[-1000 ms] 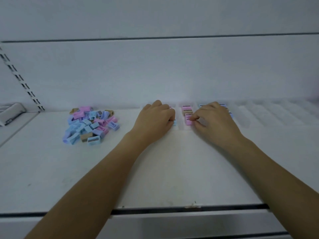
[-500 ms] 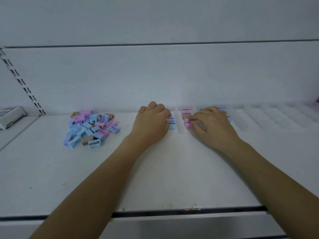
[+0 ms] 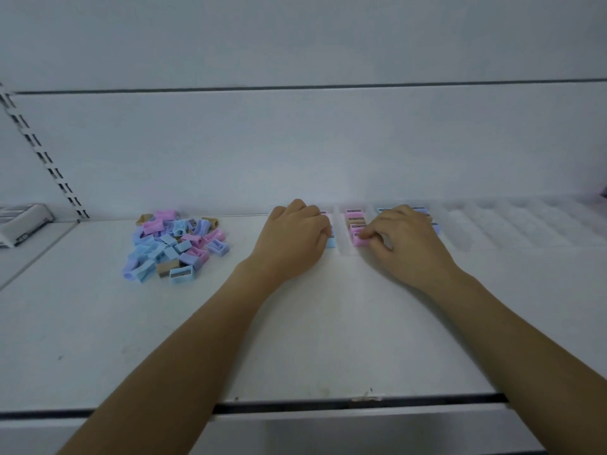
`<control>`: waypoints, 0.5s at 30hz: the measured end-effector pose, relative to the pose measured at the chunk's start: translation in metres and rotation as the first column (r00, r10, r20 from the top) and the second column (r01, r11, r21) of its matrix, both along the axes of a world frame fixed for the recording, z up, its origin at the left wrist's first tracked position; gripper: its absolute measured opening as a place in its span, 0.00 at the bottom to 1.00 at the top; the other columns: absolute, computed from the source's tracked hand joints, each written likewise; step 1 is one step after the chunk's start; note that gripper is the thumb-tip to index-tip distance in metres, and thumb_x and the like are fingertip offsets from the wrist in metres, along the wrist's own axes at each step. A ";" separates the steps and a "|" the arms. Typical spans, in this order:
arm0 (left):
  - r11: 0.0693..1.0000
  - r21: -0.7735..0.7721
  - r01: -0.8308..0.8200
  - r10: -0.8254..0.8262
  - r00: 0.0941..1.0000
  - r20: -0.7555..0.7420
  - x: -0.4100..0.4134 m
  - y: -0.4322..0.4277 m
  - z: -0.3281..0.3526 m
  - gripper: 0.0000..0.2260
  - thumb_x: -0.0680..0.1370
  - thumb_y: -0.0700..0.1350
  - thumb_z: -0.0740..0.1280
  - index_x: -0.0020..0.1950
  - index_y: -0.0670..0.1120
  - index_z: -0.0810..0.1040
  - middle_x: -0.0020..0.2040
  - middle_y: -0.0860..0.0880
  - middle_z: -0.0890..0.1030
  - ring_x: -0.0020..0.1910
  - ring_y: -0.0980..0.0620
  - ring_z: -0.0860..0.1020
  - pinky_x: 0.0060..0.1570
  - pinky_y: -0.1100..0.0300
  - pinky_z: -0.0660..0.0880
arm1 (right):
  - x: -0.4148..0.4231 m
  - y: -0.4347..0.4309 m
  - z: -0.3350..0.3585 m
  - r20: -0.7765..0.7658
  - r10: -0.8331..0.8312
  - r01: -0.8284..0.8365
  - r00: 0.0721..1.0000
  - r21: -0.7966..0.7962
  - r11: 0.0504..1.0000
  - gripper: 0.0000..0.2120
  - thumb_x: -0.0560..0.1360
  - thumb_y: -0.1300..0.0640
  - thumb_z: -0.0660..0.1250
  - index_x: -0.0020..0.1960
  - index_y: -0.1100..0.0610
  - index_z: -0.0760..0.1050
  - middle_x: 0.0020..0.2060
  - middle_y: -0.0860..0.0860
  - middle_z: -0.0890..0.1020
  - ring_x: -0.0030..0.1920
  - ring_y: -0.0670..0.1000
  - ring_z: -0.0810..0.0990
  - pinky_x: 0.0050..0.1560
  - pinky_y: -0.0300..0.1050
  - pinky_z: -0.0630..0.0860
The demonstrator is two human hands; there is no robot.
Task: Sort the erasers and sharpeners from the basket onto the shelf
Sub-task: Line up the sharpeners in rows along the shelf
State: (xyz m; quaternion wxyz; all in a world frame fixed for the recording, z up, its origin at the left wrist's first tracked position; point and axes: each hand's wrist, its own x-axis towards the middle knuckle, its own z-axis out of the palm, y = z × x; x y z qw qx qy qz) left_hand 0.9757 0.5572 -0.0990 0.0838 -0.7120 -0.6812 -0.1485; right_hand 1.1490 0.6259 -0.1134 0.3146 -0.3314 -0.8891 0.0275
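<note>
I see both hands resting at the back of the white shelf [image 3: 295,339], knuckles up, at the near end of a clear grooved tray [image 3: 512,224] that runs along the rear wall to the right.

The right hand [image 3: 405,246] has its fingers curled in. Its thumb and forefinger pinch a pink sharpener [image 3: 357,240] at the front of one tray groove. Behind that one, in the same groove, stands a short row of sharpeners [image 3: 355,218], pink and tan. A few blue ones show past the right hand's knuckles, further along the tray.

The left hand [image 3: 292,239] is curled over the next groove to the left, its fingertips tucked under and hidden. A blue sharpener [image 3: 330,243] sits just beside them. I cannot tell whether the fingers grip it or only touch it.

Well to the left of the left hand, a loose pile of sharpeners [image 3: 174,246], blue, pink, lilac and tan, lies on the shelf. Further left, a slotted upright rail [image 3: 42,156] climbs the wall, and a grey-white device [image 3: 23,221] sits on the neighbouring shelf.
</note>
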 end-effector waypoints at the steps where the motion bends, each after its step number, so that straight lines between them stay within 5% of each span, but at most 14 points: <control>1: 1.000 -0.021 -0.002 0.001 1.000 -0.003 0.000 0.000 0.000 0.24 0.74 0.47 0.43 0.55 0.49 0.78 0.55 0.51 0.77 0.57 0.50 0.69 0.54 0.59 0.60 | 0.000 0.000 0.000 0.009 0.003 -0.003 1.000 -0.010 1.000 0.04 0.70 0.63 0.68 0.40 0.59 0.82 0.37 0.54 0.83 0.43 0.58 0.77 0.44 0.45 0.66; 15: 0.999 -0.024 -0.038 0.038 0.999 0.003 -0.007 0.004 -0.005 0.21 0.77 0.46 0.46 0.57 0.49 0.77 0.58 0.53 0.77 0.58 0.51 0.69 0.55 0.57 0.62 | -0.003 -0.002 0.002 -0.022 -0.013 0.013 1.000 0.007 1.000 0.14 0.66 0.62 0.58 0.45 0.62 0.82 0.40 0.55 0.83 0.44 0.61 0.77 0.43 0.48 0.69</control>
